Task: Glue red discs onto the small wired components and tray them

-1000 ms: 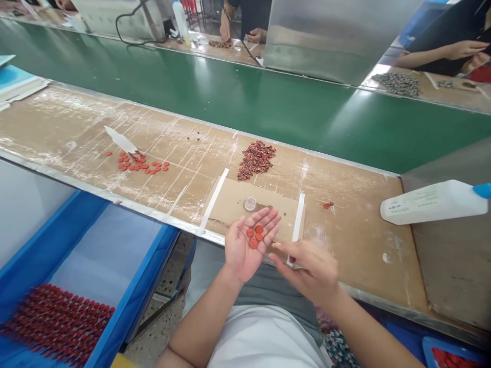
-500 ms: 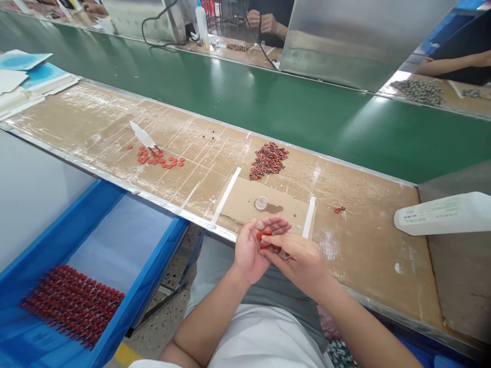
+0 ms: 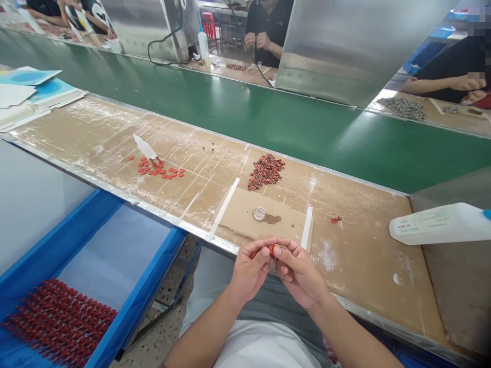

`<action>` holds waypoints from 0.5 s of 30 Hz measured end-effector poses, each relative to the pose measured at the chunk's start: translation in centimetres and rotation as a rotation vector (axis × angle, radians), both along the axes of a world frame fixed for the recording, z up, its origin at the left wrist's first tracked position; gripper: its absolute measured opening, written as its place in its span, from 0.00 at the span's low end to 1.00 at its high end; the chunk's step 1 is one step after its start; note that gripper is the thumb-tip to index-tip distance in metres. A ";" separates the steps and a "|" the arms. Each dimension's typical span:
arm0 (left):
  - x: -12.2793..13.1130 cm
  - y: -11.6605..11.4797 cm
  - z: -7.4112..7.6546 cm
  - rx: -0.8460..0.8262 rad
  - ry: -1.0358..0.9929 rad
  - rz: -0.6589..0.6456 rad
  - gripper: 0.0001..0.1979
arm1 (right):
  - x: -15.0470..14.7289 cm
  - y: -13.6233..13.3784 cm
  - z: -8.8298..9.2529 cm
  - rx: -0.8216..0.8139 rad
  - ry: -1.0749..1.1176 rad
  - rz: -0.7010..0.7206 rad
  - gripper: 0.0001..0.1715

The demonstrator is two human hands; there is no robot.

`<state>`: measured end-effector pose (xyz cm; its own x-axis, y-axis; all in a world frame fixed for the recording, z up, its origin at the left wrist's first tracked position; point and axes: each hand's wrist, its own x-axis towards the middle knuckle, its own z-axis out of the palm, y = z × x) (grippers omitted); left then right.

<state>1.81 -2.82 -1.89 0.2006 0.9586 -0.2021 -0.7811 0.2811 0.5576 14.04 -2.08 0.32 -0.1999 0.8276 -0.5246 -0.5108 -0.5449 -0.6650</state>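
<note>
A blue tray (image 3: pixel 148 289) sits at 8 o'clock. The left hand (image 3: pixel 251 271) and right hand (image 3: pixel 299 273) are brought together, fingers curled, forearms angled inward; a red disc (image 3: pixel 272 249) is gripped between them at 12 o'clock, over the desk (image 3: pixel 364 271) edge.

The left hand (image 3: pixel 251 271) and right hand (image 3: pixel 301 273) met over the workbench's (image 3: pixel 364 266) near edge, a small part (image 3: pixel 272 250) between them. Behind them lay a taped cardboard sheet (image 3: pixel 238 214) bearing a plastic cup (image 3: pixel 260 213). Beyond it sat a heap of components (image 3: pixel 266 171), with scattered discs (image 3: pixel 161 171) further left. A plastic bottle (image 3: pixel 433 225) lay right, a tray (image 3: pixel 153 250) below left, and a conveyor belt (image 3: pixel 268 122) behind the bench.
</note>
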 end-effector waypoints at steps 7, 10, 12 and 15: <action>-0.9 0.9 0.0 -0.125 -0.121 0.137 0.10 | 0.3 2.7 1.0 0.234 -0.340 0.185 0.24; -1.9 1.6 0.3 -0.152 -0.225 0.200 0.10 | 2.1 7.8 1.3 0.598 -0.799 0.153 0.24; -2.5 2.0 0.3 -0.160 -0.273 0.227 0.11 | 3.1 12.6 1.1 0.794 -1.135 0.083 0.26; -3.1 2.0 0.1 -0.191 -0.291 0.248 0.10 | 3.6 20.4 0.3 1.031 -1.439 0.207 0.29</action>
